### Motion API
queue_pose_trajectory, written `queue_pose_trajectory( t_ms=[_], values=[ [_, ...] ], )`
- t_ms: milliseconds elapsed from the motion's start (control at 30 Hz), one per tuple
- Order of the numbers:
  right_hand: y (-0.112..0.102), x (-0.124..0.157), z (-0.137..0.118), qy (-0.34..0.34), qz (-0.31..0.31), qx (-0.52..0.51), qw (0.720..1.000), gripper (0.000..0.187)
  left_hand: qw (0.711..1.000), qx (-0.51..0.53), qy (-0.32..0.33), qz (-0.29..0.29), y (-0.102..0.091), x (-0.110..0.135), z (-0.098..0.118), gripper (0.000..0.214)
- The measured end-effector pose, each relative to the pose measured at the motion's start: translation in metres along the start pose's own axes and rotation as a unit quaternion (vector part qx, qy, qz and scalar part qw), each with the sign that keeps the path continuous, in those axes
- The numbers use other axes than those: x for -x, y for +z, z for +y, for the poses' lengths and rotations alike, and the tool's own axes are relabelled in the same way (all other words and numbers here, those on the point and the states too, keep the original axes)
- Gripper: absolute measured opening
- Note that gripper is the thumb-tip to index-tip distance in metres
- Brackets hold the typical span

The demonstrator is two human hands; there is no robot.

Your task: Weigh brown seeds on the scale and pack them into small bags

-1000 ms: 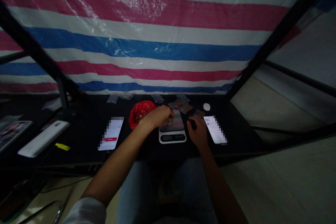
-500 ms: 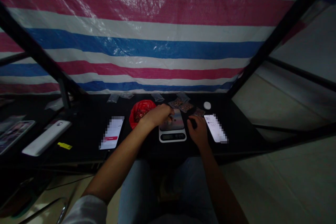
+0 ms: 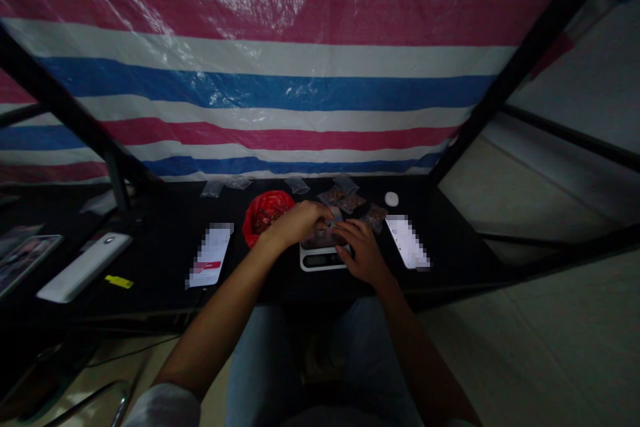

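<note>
A small digital scale (image 3: pixel 320 257) sits on the black table (image 3: pixel 150 260) in front of me. My left hand (image 3: pixel 295 221) hovers over its platform with fingers curled around something small I cannot make out. My right hand (image 3: pixel 363 250) reaches onto the scale from the right, its fingers meeting the left hand's fingertips over a small bag there. A red plastic bag (image 3: pixel 265 213) holding dark reddish pieces lies just left of the scale. Several small filled clear bags (image 3: pixel 350 201) lie behind the scale.
A lit phone (image 3: pixel 407 241) lies right of the scale, another phone (image 3: pixel 210 255) to the left. A white round object (image 3: pixel 391 199), empty clear bags (image 3: pixel 235 183), a white device (image 3: pixel 83 265) and a yellow tag (image 3: pixel 119 281) are on the table. A striped tarp (image 3: pixel 280 67) hangs behind.
My right hand moved left from beside the phone onto the scale and met the left hand. The left hand stayed over the platform.
</note>
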State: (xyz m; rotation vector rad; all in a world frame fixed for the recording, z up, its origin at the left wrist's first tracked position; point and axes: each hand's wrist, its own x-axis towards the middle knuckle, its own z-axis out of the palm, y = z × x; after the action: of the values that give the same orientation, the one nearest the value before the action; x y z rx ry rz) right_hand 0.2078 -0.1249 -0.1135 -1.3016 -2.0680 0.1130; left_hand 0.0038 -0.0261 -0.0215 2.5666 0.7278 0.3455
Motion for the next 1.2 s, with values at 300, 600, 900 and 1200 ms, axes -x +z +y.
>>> queue_pose_trajectory(
  t_ms=[300, 600, 900, 1200],
  values=[
    [0.002, -0.003, -0.001, -0.03, -0.067, 0.013, 0.997, 0.055, 0.996, 0.056, 0.023, 0.063, 0.007, 0.007, -0.007, 0.022],
    [0.004, -0.004, 0.0, -0.003, 0.026, -0.019, 0.999, 0.033, 0.989, 0.029, -0.09, 0.114, 0.008, 0.027, -0.019, 0.026],
    [0.0, -0.027, -0.02, -0.018, 0.074, -0.094, 0.993, 0.032, 0.992, 0.02, -0.12, 0.031, 0.018, 0.027, -0.024, 0.032],
    [0.002, -0.042, 0.001, 0.045, 0.101, -0.103, 0.989, 0.028, 0.988, 0.009, -0.148, 0.045, 0.015, 0.029, -0.031, 0.028]
  ],
)
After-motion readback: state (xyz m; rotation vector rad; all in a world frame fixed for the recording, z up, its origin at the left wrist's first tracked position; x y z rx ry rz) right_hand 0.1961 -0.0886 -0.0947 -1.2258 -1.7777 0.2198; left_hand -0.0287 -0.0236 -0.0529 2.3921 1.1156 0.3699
